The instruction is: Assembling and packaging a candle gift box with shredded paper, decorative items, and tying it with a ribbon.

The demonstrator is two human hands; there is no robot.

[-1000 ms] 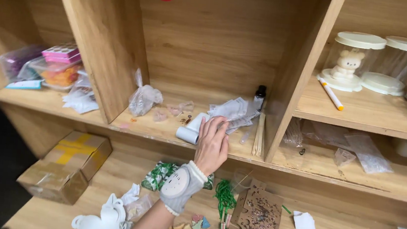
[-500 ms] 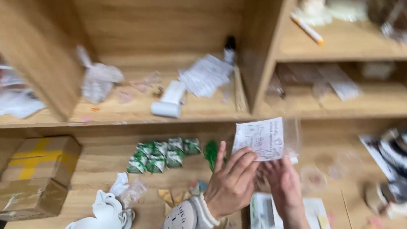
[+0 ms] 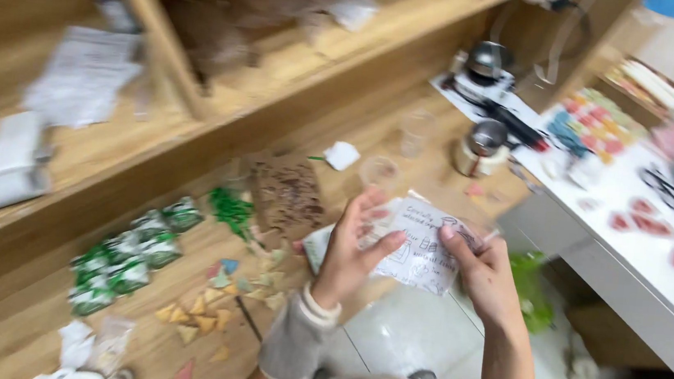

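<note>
Head view: one camera, blurred by motion
Left hand point(image 3: 351, 253): curled onto the left edge of the slip point(image 3: 417, 251), thumb in front, fingers behind; a pale cuff point(image 3: 293, 343) covers the wrist
Right hand point(image 3: 485, 274): pinches the slip's right edge between thumb and fingertips, closed on it
Slip: small white paper with dark print, held flat and facing the camera between both hands, in the air just off the front edge of the bench point(image 3: 174, 339)
Bench, near edge: small triangle packets point(image 3: 197, 316) in yellow and other colours lie scattered just left of the left hand; green sachets point(image 3: 129, 256) sit further left
Bench, middle: brown card point(image 3: 287, 197) and a clear cup point(image 3: 378, 171) lie beyond the slip
Bench, right end: metal tin point(image 3: 486, 142) near the corner
Shelf point(image 3: 77, 148) above: white papers point(image 3: 84, 79) and a white roll point(image 3: 6, 162), too blurred to say more
White table point(image 3: 659, 270) to the right: red pieces and coloured bits, well apart from the hands
Doing it well: my judgement is that the slip reads best held taut by both edges, thumbs off the print, head kept steady
</note>
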